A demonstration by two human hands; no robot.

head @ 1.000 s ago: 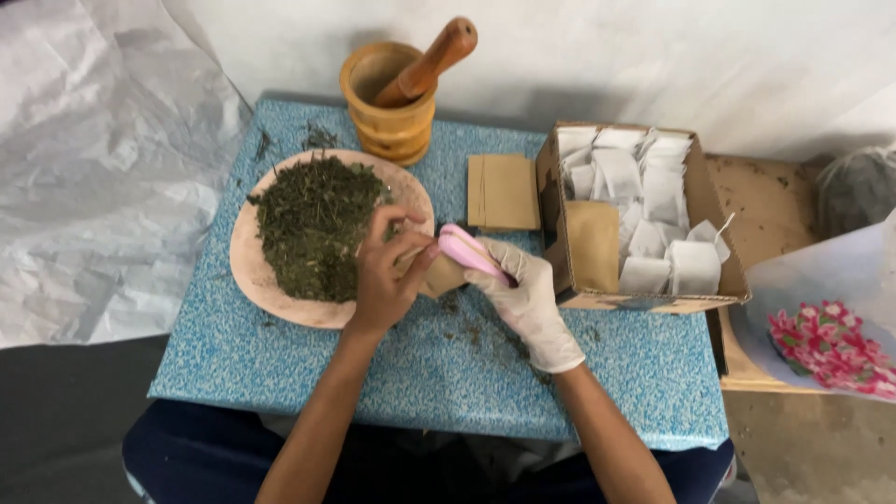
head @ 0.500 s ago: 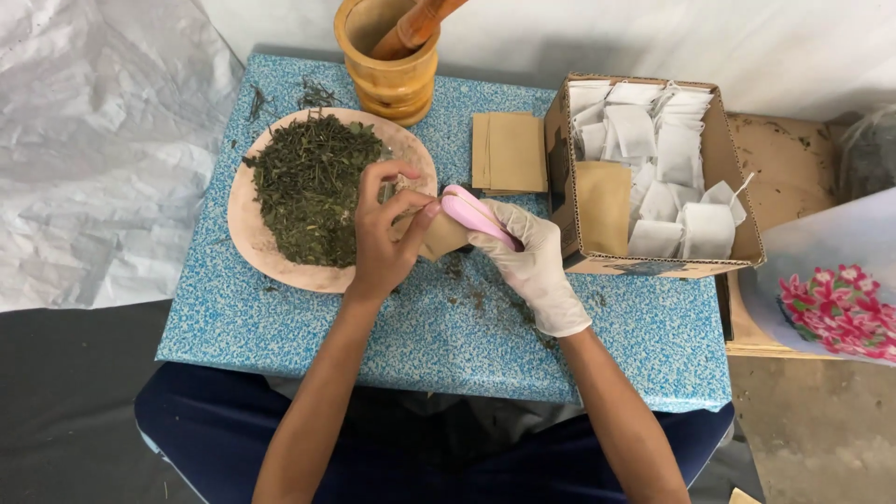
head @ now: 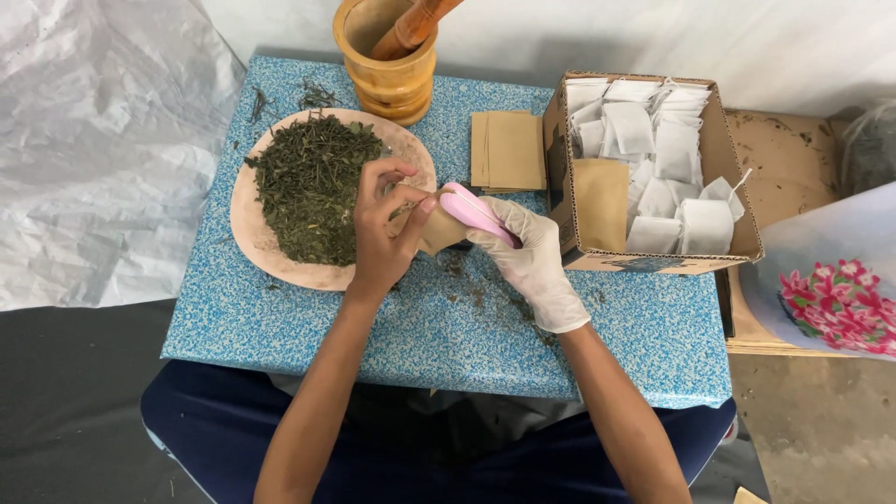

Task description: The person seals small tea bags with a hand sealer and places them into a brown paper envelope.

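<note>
Brown paper sachet (head: 439, 231), small and flat, pinched between bare left hand (head: 381, 233) and white-gloved right hand (head: 530, 257) above the blue speckled table (head: 280, 317). Right fingers wrapped round a pink plastic sealer (head: 476, 213) clamped on the sachet's edge. Just left, round plate of dried green leaves (head: 308, 187); right, cardboard box of white sachets (head: 653, 159).
</note>
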